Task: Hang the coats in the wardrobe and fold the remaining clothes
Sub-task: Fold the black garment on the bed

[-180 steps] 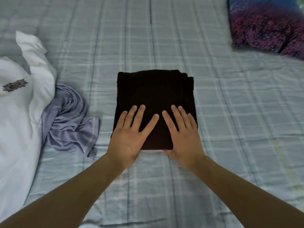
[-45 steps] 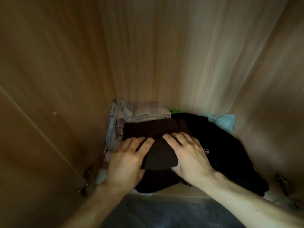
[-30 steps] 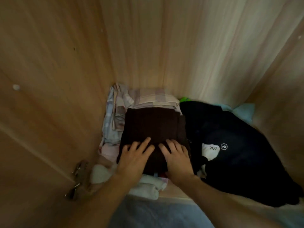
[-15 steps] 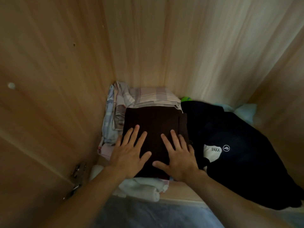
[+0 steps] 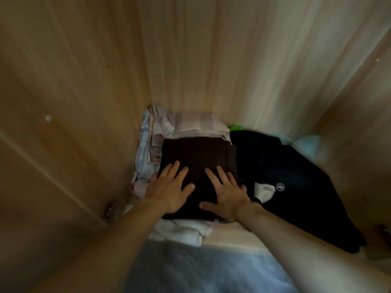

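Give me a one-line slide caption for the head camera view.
Both hands, left hand and right hand, press flat on a folded dark brown garment stacked inside a wooden wardrobe.

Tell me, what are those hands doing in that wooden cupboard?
A person is putting away folded clothes. Both hands, the left hand and the right hand, lie flat with straight fingers on a folded dark brown garment, pressing it onto a pile of clothes in the wardrobe. A black garment with a white label lies beside it on the right.
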A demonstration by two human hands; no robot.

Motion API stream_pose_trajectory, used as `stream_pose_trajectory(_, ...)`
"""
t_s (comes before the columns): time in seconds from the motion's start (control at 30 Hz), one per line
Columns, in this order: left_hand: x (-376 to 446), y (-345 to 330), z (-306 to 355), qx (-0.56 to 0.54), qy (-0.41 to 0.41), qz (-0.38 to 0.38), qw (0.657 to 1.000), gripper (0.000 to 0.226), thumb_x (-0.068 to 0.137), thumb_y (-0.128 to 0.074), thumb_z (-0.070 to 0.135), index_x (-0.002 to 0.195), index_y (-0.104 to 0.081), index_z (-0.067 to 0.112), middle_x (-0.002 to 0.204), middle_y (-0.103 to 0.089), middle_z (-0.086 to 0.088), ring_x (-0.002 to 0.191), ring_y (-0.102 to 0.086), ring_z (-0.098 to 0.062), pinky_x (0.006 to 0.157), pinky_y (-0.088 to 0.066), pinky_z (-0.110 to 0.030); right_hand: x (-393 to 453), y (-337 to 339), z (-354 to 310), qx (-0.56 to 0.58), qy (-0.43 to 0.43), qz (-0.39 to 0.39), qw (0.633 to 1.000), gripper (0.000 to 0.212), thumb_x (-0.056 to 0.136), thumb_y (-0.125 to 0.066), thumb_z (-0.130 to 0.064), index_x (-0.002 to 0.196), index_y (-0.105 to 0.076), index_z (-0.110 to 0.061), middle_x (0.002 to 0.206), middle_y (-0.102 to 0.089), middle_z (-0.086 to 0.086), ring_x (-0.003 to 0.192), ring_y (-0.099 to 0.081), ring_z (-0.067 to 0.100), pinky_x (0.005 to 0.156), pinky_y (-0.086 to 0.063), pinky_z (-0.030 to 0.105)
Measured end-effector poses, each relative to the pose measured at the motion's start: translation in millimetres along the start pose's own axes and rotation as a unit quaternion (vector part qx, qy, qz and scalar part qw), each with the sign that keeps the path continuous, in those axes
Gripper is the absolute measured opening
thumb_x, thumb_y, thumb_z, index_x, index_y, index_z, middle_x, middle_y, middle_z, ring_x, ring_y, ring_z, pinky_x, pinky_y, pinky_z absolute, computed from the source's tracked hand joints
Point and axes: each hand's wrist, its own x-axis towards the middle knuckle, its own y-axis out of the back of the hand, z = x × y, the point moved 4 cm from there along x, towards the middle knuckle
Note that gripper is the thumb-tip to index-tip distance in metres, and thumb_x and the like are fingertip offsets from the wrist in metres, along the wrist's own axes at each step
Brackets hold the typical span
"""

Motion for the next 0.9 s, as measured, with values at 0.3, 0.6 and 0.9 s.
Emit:
stream_pose_trajectory(0.3,-155.8,153.7,58.6,-0.027,0.021,0.042,0.999,0.068,0.1,-0.023,0.062,0.157,-0.018,0.026,0.167,-0.004,-0.003,0.152,-0.011,-0.023,0.12,-0.016,-0.045,-163.0,165.4,-48.2,0.001,0.002,0.0,1.0,0.086,0.091,-0.046,-0.067,0.156,0.0,-0.038,0.166,-0.002,-0.001,0.152,0.0,0.032,0.116,-0.015,0.066)
stream_pose_trajectory(0.6,-307.0,340.8,98.5,0.029,-0.003,-0.013,0.999,0.058,0.099,-0.011,0.061,0.149,-0.031,0.041,0.165,-0.017,0.003,0.152,-0.007,-0.022,0.118,-0.02,-0.051,-343.8,360.1,-84.1,0.057,-0.036,0.025,0.997,0.075,0.09,-0.044,-0.069,0.153,-0.011,-0.044,0.166,-0.008,-0.004,0.152,-0.005,0.029,0.115,-0.023,0.059)
stream_pose_trajectory(0.9,-496.8,538.0,146.3,-0.069,0.03,0.086,0.993,0.055,0.095,-0.02,0.067,0.136,-0.048,0.043,0.155,-0.032,0.004,0.141,-0.026,-0.026,0.109,-0.028,-0.064,-548.1,524.3,-137.3,0.023,-0.012,0.07,0.997,0.073,0.092,-0.042,-0.069,0.154,-0.013,-0.042,0.166,0.005,-0.004,0.152,-0.004,0.028,0.115,-0.026,0.054)
